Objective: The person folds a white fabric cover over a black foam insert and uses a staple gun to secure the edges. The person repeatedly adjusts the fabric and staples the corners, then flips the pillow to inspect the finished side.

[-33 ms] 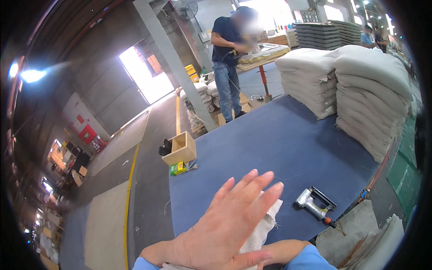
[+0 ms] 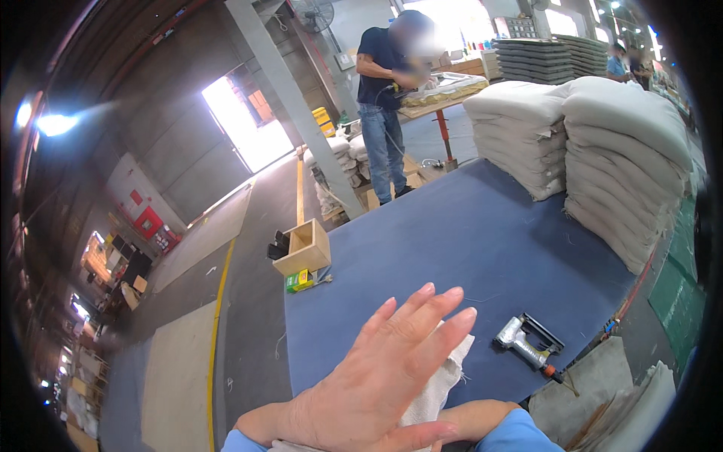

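Observation:
My left hand (image 2: 388,358) is stretched out over a piece of off-white cloth (image 2: 450,374), back upward and fingers spread. The cloth has a frayed edge and shows beside the fingers and under the palm. My right forearm (image 2: 478,420) comes in from the lower right, in a light blue sleeve. The right hand itself is hidden behind the left hand and the cloth. To the right, a silver pneumatic staple gun (image 2: 527,343) with an orange hose fitting lies on the blue-covered table (image 2: 399,241), touched by neither hand.
Two tall stacks of off-white cushions (image 2: 625,158) stand at the table's far right. A wooden box (image 2: 310,248) and a small green-yellow carton (image 2: 299,281) sit at its left edge. Beyond, a person (image 2: 380,98) works at another table. Loose cloth (image 2: 584,384) hangs lower right.

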Demonstrator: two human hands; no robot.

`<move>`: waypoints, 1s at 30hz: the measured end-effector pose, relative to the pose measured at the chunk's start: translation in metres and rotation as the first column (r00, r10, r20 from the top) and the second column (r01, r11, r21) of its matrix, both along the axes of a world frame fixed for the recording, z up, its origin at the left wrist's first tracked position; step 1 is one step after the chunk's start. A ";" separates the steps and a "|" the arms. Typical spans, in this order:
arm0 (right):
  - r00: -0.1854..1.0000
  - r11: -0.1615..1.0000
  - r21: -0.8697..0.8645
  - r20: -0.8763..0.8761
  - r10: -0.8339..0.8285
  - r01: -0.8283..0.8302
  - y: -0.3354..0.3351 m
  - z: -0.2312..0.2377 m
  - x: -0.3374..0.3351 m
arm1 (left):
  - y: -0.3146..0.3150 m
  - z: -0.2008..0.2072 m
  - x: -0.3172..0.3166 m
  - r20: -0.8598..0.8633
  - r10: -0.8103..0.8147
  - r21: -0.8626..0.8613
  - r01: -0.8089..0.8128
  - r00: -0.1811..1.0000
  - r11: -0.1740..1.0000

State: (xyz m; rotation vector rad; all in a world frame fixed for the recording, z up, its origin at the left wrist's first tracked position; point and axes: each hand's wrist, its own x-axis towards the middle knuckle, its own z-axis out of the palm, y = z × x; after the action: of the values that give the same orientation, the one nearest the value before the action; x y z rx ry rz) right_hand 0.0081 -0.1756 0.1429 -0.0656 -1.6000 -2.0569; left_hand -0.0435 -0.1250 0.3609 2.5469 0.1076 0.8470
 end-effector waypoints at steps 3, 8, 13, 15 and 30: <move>0.993 0.989 0.143 0.115 -0.041 0.024 0.009 -0.006 0.000 | 0.029 0.006 0.003 0.144 -0.098 -0.566 0.163 0.985 0.808; 0.976 0.967 0.253 0.201 -0.085 0.032 0.021 -0.007 0.003 | 0.087 -0.053 0.022 0.021 -0.265 -0.951 0.101 0.964 0.291; 0.984 0.992 0.082 0.159 0.078 -0.092 0.030 -0.035 -0.004 | 0.070 -0.055 0.022 0.080 -0.310 -0.980 0.131 0.947 0.147; 0.985 0.992 0.036 0.132 0.115 -0.121 0.031 -0.035 -0.004 | 0.065 -0.049 0.013 0.064 -0.249 -0.971 0.118 0.966 0.208; 0.977 0.973 -0.121 0.056 0.204 -0.196 0.053 -0.035 0.002 | 0.071 -0.049 -0.011 0.172 -0.220 -0.949 0.221 0.960 0.226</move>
State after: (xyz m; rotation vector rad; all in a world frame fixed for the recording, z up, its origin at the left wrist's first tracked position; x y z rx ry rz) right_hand 0.0101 -0.1226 0.1083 0.1215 -1.6922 -1.8306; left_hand -0.0544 -0.0537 0.3115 1.2788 0.1869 0.4013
